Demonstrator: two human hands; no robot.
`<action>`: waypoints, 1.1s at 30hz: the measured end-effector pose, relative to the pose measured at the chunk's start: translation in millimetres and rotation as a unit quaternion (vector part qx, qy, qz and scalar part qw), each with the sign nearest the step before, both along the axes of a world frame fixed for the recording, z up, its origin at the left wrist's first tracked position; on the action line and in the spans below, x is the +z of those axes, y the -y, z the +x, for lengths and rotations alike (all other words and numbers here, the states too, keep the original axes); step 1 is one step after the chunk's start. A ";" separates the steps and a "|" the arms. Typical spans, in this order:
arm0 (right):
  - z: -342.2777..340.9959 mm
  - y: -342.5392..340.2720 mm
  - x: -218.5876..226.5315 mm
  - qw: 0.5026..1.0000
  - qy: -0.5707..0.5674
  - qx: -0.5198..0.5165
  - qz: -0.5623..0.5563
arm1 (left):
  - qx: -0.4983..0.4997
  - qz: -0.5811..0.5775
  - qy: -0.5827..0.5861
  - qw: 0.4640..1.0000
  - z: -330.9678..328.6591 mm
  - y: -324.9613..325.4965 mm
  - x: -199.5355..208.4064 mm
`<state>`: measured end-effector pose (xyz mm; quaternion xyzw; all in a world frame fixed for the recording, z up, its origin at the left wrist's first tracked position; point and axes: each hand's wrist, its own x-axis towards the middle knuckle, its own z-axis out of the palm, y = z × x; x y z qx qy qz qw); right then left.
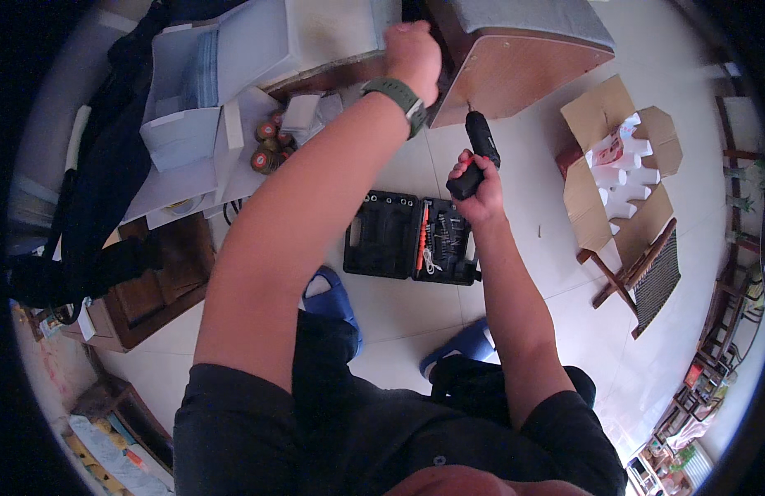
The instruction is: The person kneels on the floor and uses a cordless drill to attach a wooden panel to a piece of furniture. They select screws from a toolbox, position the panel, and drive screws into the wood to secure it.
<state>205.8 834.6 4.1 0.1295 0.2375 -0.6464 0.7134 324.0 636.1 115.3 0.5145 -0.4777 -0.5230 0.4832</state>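
Note:
In my right hand (481,194) is a black cordless drill (480,136) with red on its grip. Its thin bit points away from me and meets, or nearly meets, the face of a brown wooden panel (514,74). That panel forms the side of a piece of furniture with a grey padded top (548,18). At the panel's left edge, beside a dark gap, my left hand (414,59) is curled, with a green-strapped watch on the wrist. Whatever its fingers hold is hidden. Below the drill, an open black tool case (382,240) with bits lies on the tiled floor.
An open cardboard box (576,198) of white bottle-like pieces stands at the right, by a folding stool (655,277). White boxes (180,140) and several round-lidded jars (265,159) are on the left, above a wooden cabinet (163,289). A small screw-like piece (539,231) lies on the floor.

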 end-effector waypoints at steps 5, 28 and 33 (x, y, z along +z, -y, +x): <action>7.7 1.6 4.6 1.000 -0.001 -0.016 0.023 | -0.063 0.208 -0.345 0.913 -46.7 13.5 -4.2; 3.2 -1.2 8.8 0.998 -0.008 -0.035 0.044 | 0.050 0.167 -0.210 0.962 -64.5 -10.8 8.2; 4.8 1.0 9.8 0.998 -0.003 -0.039 0.040 | 0.009 0.173 -0.294 0.940 -60.2 8.4 -19.9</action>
